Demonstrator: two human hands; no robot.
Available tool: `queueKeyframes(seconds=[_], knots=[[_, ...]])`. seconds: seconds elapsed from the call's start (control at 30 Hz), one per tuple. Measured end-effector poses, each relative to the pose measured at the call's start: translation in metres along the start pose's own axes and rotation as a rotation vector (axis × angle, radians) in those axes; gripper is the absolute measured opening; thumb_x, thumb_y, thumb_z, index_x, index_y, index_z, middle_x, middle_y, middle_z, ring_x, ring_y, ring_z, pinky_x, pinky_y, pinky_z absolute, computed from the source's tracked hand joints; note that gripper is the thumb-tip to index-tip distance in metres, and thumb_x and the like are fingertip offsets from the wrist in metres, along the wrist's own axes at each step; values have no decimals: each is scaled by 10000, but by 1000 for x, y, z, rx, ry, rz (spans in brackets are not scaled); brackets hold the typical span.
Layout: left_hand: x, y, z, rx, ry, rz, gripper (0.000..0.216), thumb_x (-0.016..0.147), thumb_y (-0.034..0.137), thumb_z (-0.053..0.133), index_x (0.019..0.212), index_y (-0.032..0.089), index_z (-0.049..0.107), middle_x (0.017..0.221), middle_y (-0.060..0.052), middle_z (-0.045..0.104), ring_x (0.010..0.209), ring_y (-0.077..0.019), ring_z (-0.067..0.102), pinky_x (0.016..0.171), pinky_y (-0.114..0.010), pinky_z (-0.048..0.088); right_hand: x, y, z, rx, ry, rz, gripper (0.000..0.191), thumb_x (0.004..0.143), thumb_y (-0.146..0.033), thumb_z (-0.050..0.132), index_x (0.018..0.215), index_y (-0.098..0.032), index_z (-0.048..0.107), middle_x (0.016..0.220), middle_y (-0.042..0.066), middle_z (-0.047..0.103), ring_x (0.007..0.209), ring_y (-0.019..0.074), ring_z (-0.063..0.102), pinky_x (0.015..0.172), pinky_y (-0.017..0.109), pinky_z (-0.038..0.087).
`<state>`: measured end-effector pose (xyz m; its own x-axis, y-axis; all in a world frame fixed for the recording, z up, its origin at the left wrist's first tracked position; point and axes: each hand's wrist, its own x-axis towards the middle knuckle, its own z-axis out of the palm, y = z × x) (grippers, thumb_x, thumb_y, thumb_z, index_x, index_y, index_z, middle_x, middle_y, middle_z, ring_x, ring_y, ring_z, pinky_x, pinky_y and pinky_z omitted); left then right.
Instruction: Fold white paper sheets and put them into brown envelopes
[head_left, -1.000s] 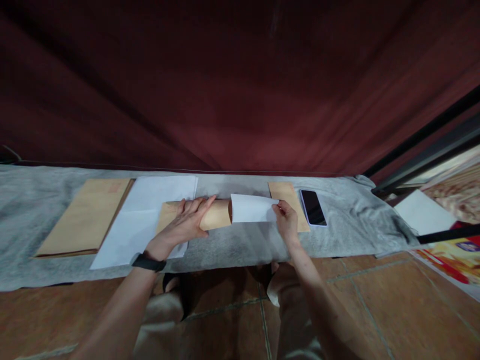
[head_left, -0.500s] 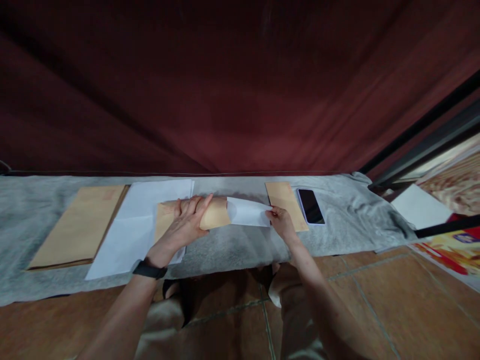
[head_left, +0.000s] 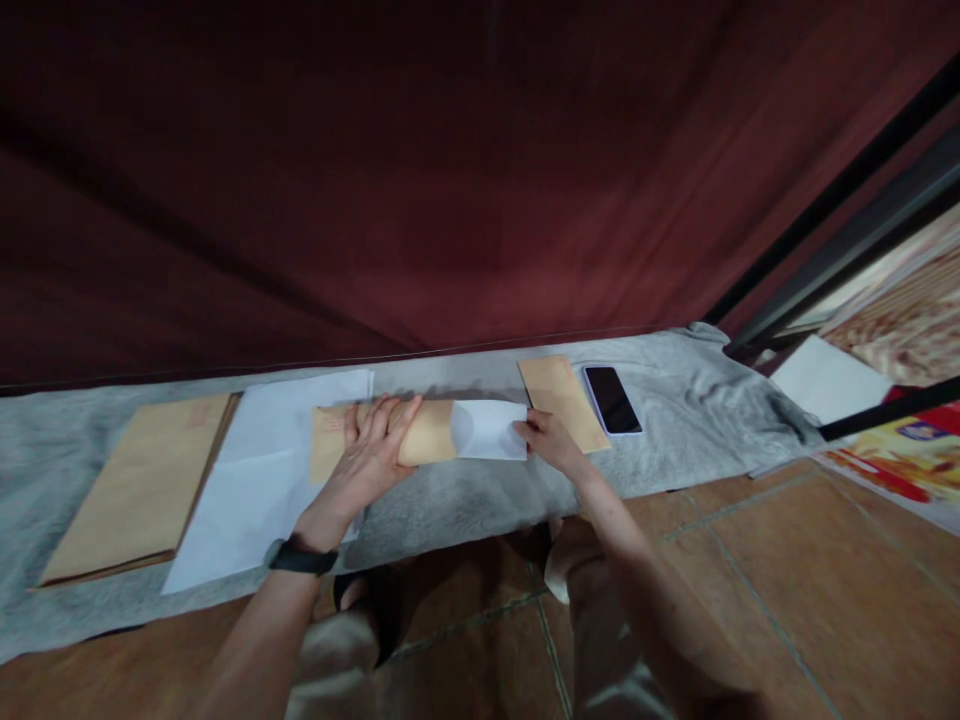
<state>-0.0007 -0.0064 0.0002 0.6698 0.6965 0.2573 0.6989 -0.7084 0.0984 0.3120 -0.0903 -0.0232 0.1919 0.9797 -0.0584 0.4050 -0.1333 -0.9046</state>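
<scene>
Fingers of your left hand (head_left: pixel 373 447) lie spread flat on the brown envelope (head_left: pixel 390 440), pressing it to the grey cloth (head_left: pixel 465 500). Your right hand (head_left: pixel 544 440) pinches the white paper (head_left: pixel 487 430) sticking out of the envelope's open end.

Dim maroon curtain (head_left: pixel 450 180) above terracotta floor tiles (head_left: pixel 787 580).

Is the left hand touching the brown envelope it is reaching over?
Touching. The head view shows the left hand lying flat on the brown envelope, fingers spread across it with no gap.
</scene>
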Motion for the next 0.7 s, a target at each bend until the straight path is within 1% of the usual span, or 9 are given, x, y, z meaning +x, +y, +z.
queueKeyframes(seconds=[0.1, 0.2, 0.3, 0.37, 0.5, 0.53, 0.6, 0.67, 0.7], knots=[[2, 3, 0, -14, -18, 6, 1073, 750, 313, 768, 1620, 244, 142, 1550, -211, 382, 1485, -409, 292, 1199, -675, 101, 0, -3, 2, -19, 116, -69, 220, 870, -312, 550, 671, -226, 509, 608, -46, 545, 589, 125, 508, 566, 236, 355], [3, 8, -1, -4, -38, 18, 1079, 748, 293, 766, 1619, 234, 133, 1553, -222, 375, 1490, -408, 287, 1201, -672, 95, -2, -6, 9, -38, 182, -73, 228, 882, -323, 552, 677, -233, 509, 621, -42, 539, 623, 139, 506, 602, 251, 364], [5, 12, -1, -3, -50, 28, 1099, 738, 297, 774, 1618, 233, 118, 1555, -236, 366, 1491, -411, 286, 1196, -672, 97, -5, -8, 21, -27, 206, -61, 183, 882, -312, 581, 720, -229, 592, 638, -29, 577, 651, 154, 532, 618, 255, 383], [6, 15, 1, -17, -51, 36, 1113, 731, 310, 780, 1617, 236, 111, 1561, -237, 359, 1488, -416, 290, 1194, -672, 94, -6, -11, 32, 3, 193, -56, 172, 891, -301, 581, 757, -221, 654, 649, -22, 601, 650, 157, 550, 618, 256, 391], [8, 21, 3, -46, -46, 65, 1095, 743, 327, 763, 1616, 239, 108, 1560, -221, 370, 1491, -405, 290, 1202, -661, 77, -7, -15, 53, 36, 142, -85, 260, 886, -289, 593, 654, -209, 680, 704, -3, 610, 655, 153, 570, 660, 267, 432], [9, 23, 4, -47, -45, 71, 1085, 749, 326, 757, 1616, 238, 110, 1556, -217, 374, 1493, -401, 287, 1204, -659, 75, -8, -16, 57, 36, 149, -109, 263, 875, -280, 610, 632, -209, 680, 754, 10, 621, 698, 157, 586, 696, 273, 451], [9, 24, 5, -48, -42, 75, 1068, 758, 330, 747, 1617, 235, 118, 1548, -212, 383, 1492, -398, 288, 1204, -659, 78, -9, -18, 65, 48, 186, -171, 228, 861, -265, 639, 650, -215, 708, 912, 48, 650, 864, 183, 623, 820, 297, 482], [10, 26, 6, -50, -35, 76, 1056, 764, 348, 743, 1616, 233, 130, 1541, -211, 392, 1487, -402, 295, 1203, -664, 80, -9, -19, 70, 73, 221, -215, 185, 862, -264, 649, 706, -224, 739, 1065, 74, 655, 1050, 211, 612, 953, 331, 471], [11, 26, 6, -54, -31, 81, 1055, 765, 357, 744, 1616, 231, 134, 1537, -211, 398, 1484, -403, 299, 1203, -665, 78, -8, -20, 71, 84, 225, -218, 184, 866, -265, 646, 714, -226, 741, 1090, 77, 655, 1094, 217, 602, 985, 341, 461]])
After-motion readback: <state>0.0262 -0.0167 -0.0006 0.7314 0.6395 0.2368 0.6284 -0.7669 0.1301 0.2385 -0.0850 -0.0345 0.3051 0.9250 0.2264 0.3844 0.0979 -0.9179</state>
